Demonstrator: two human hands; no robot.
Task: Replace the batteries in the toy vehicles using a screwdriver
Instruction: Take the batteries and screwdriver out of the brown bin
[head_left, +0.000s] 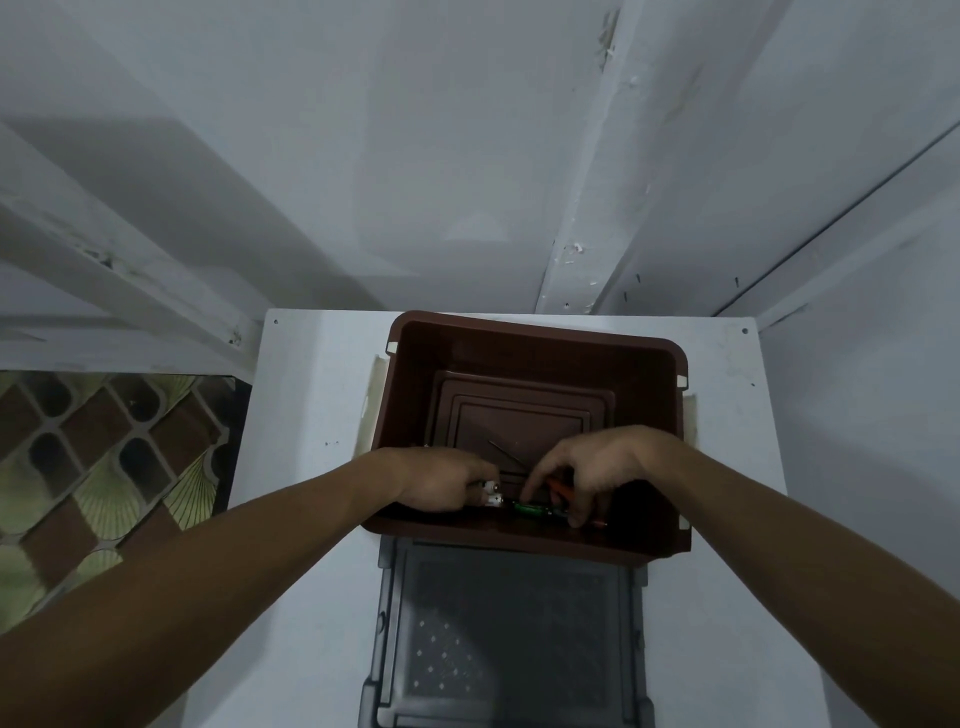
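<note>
Left hand (441, 480): inside the brown bin (410, 395) at its near wall, fingers curled round white batteries (491, 493).
Right hand (608, 462): also in the bin, fingers bent down over an orange tool (558, 489) and a green item (530, 508); whether it grips either, I cannot tell.
Thin rod (506, 452): lies on the bin floor, beyond the hands.
Bin: stands on the white tabletop (311, 415).
Grey plastic piece (509, 623): just in front of the bin.
</note>
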